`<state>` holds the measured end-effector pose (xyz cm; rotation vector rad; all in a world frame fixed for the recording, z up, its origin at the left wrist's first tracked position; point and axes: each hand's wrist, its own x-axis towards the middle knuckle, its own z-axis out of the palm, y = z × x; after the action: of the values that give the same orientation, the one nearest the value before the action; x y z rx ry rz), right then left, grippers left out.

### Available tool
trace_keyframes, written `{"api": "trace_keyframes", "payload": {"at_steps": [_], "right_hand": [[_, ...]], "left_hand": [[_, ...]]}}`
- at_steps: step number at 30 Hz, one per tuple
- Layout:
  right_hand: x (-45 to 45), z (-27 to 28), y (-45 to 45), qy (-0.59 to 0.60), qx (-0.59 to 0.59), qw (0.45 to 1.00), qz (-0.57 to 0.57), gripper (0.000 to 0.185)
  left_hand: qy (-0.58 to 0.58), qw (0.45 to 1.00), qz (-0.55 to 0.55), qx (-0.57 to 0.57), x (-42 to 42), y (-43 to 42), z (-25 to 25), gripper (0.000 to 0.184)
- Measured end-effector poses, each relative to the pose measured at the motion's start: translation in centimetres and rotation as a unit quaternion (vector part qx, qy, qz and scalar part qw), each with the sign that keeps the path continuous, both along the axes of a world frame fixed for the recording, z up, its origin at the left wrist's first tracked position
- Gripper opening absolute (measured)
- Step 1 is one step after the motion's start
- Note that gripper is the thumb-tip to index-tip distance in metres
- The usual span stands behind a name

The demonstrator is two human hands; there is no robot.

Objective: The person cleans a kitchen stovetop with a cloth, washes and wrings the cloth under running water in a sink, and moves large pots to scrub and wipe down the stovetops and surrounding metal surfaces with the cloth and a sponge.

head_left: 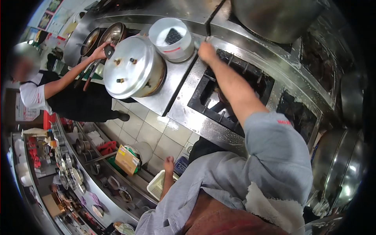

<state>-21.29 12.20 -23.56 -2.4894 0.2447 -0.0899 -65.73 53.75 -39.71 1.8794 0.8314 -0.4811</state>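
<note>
My right hand (206, 51) reaches across the stove, its fingers closed at the metal ledge beside the white plastic bucket (180, 53). A small greyish thing shows at the fingers, too blurred to name. The bucket holds whitish liquid and a dark, rough lump (173, 36). Under my forearm lies the black cast-iron burner grate (207, 88), on a wet steel stove top. Low at my side, my left hand (169, 163) hangs with curled fingers and nothing visible in it, above a cream plastic basket (156, 184).
A large lidded aluminium pressure cooker (131, 64) stands left of the bucket, with a co-worker's hand (102, 51) at its handle. Behind it are woks (113, 33). A big metal pot (274, 17) stands at the back. Shelves with bowls (72, 172) line the lower left.
</note>
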Motion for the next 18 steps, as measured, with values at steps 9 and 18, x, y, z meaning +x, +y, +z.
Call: {"api": "trace_keyframes", "payload": {"at_steps": [9,18], "right_hand": [[2.5,0.7,-3.3,-0.01,0.0,0.989,-0.145,0.023],[-10.5,0.5,11.1,0.043,0.011,0.997,-0.067,0.016]], "left_hand": [[0.107,0.924,-0.244,0.275,-9.4,8.2,-10.4,0.036],[0.022,0.988,-0.142,-0.051,8.6,14.9,-6.9,0.026]]}}
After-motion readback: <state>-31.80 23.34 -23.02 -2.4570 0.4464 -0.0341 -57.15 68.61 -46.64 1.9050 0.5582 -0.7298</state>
